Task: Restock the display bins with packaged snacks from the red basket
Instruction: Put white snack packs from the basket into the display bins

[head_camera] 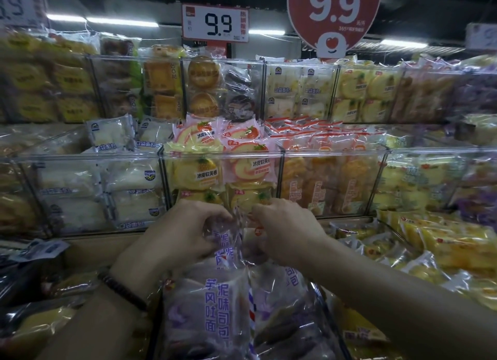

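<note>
My left hand (185, 230) and my right hand (285, 230) both grip the top of clear packets of purple taro bread (228, 241), held upright in front of the lower clear display bin (269, 155). More purple taro bread packets (212, 316) lie stacked below my hands. The red basket is not visible. The bin straight ahead holds yellow pineapple rolls (196, 174) and pink strawberry rolls (250, 166).
Two tiers of clear bins run across the shelf, full of wrapped breads: white pocket bread (107, 190) on the left, orange packets (322, 182) on the right. Yellow packets (443, 249) pile at the lower right. Price signs (215, 23) hang above.
</note>
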### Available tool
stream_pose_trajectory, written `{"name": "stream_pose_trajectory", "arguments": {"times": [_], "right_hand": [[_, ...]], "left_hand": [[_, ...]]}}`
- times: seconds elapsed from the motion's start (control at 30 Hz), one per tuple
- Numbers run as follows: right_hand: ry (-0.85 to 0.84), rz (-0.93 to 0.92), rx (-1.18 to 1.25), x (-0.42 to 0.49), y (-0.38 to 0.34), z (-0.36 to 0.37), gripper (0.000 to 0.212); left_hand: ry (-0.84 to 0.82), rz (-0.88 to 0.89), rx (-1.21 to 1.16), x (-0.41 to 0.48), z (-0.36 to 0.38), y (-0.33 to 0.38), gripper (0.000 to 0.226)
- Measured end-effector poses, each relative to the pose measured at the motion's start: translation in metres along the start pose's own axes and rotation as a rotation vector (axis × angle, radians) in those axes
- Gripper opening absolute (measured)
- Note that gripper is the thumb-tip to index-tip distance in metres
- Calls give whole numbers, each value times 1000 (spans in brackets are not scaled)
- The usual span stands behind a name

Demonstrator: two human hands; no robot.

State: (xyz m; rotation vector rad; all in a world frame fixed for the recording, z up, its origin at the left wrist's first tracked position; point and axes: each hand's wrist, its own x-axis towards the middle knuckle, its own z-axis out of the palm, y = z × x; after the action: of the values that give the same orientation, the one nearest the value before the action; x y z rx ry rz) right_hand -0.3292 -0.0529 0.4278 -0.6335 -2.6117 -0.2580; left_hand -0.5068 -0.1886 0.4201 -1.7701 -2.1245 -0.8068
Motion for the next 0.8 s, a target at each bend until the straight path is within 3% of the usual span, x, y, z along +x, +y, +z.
{"name": "stream_pose_trajectory", "arguments": {"times": [0.13, 0.23, 0.33, 0.4, 0.47, 0.57, 0.7, 0.8], "right_hand": [[-88, 50, 94, 5, 7, -7, 34], [-101, 52, 159, 8, 15, -18, 45], [-3, -97, 174, 3, 22, -28, 28], [-96, -222, 236, -6, 21, -36, 26], [-269, -311, 253, -19, 17, -40, 33], [-386, -382, 225, -32, 12, -38, 42], [-444, -336, 169, -40, 13, -38, 73], [-429, -310, 66, -47, 15, -37, 72]], "left_hand": [[-19, -84, 7, -3, -13, -10, 76], [75, -73, -17, -5, -24, -11, 51], [147, -51, -188, -8, -32, -2, 26], [67, -31, -276, -12, -38, 7, 19], [-121, -33, -315, -18, -43, 16, 17], [-292, -53, -159, -27, -40, 25, 28], [-306, -59, 134, -37, -33, 37, 38], [-345, -93, 215, -38, -33, 43, 44]]}}
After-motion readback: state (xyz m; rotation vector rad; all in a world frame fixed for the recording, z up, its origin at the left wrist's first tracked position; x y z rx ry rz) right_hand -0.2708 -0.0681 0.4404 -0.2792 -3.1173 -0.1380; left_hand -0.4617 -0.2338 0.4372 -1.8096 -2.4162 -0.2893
